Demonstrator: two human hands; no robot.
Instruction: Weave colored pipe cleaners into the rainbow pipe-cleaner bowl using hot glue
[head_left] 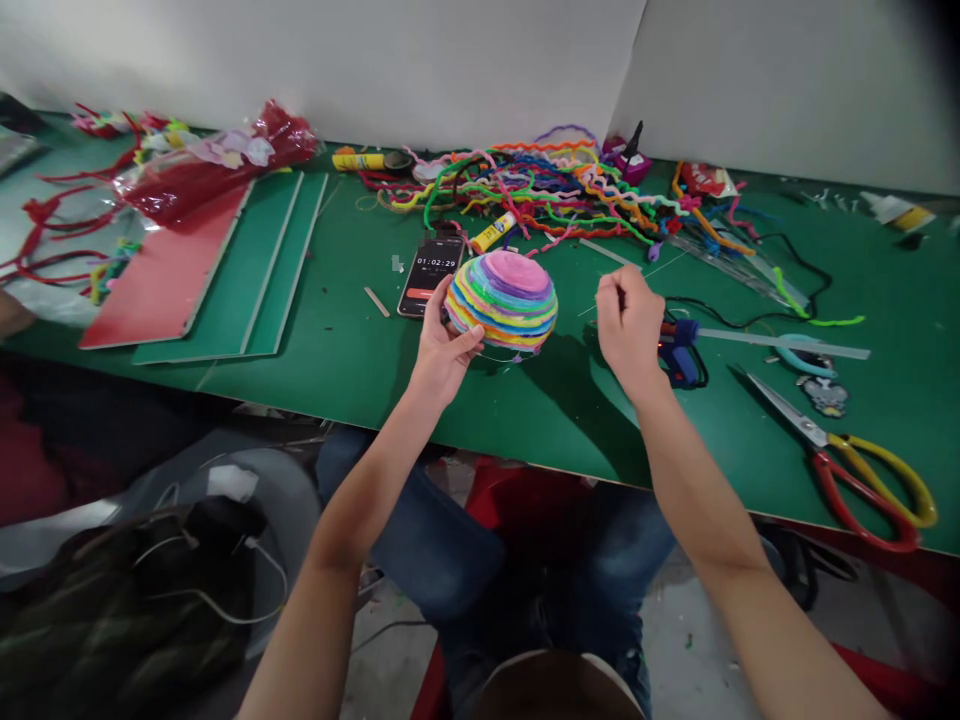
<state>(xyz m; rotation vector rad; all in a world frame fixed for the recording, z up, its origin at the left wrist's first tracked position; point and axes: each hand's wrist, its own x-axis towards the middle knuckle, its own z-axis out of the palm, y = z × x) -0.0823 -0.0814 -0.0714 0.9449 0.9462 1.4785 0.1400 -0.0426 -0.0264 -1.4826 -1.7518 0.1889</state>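
Observation:
My left hand [442,345] grips the left side of a dome [504,298] wound from striped, many-coloured pipe cleaners, held just above the green table [337,340]. To the right of the dome my right hand [628,325] is raised with its fingers pinched together; a thin pale strand seems to run from it, too fine to name. A blue glue gun [681,350] lies just right of that hand.
A phone [431,275] showing a timer lies behind the dome. Loose pipe cleaners [540,185] are heaped at the back. Red and yellow scissors [855,460] lie at the right edge. Green and red boards [225,265] and a red bouquet [202,170] sit left.

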